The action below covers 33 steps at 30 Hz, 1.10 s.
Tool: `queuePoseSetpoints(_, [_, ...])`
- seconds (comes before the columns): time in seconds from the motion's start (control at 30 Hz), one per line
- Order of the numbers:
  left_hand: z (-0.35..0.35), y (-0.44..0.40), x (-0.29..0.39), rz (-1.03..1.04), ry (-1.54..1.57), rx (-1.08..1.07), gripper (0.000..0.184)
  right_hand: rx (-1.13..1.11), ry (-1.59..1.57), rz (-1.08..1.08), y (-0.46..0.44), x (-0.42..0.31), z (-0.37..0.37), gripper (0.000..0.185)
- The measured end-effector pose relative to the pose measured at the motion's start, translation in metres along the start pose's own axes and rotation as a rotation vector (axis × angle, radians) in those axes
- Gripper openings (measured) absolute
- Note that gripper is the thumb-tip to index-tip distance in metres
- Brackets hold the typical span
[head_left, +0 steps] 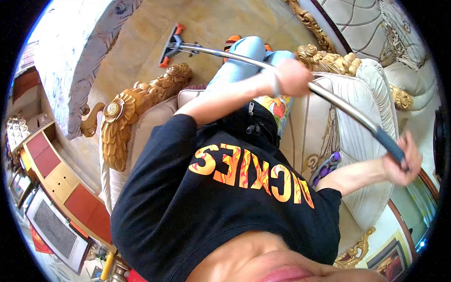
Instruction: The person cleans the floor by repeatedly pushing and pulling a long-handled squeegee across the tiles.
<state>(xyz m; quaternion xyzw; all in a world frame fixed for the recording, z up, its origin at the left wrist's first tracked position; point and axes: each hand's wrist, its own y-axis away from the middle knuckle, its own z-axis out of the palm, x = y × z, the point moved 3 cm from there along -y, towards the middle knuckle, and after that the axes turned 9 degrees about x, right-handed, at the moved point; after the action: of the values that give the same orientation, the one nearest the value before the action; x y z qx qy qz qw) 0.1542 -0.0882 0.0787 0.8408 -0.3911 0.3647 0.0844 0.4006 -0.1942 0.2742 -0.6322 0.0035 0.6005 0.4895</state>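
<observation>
A long-handled mop (pixel 235 57) slants across my lap. Its metal pole ends in a dark grey grip. My left hand (pixel 292 77), with a pale band at the wrist, is wrapped round the middle of the pole and slightly blurred. At the right, my right hand (pixel 403 160) closes round the end of the grip. The grey and orange mop head (pixel 171 45) is over the tiled floor at the upper left; whether it touches the tiles I cannot tell. My legs (pixel 237 66) in light blue jeans lie beneath the pole.
I sit in a padded armchair (pixel 357 103) with gilded carved armrests (pixel 141 105). A white-covered table (pixel 70 61) stands at left, above a red and wood cabinet (pixel 61 181). Something purple (pixel 327 169) lies by my right forearm. Another sofa (pixel 361 21) is at upper right.
</observation>
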Motion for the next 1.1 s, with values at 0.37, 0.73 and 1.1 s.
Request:
queuePoseSetpoints(0.37, [-0.029,0.024,-0.039,0.153,0.068,0.122,0.027,0.035,-0.445,0.039,0.042,0.000,0.037,0.023])
queuePoseSetpoints(0.73, [-0.068,0.149,-0.325,-0.593,-0.674,0.182,0.017,-0.702,-0.313,0.643,0.252,0.164,0.180,0.011])
queuePoseSetpoints(1.1, [-0.046,0.067,-0.151,-0.419,-0.469,-0.084,0.025,-0.783,-0.124,0.394,0.125,0.091,0.078,0.019])
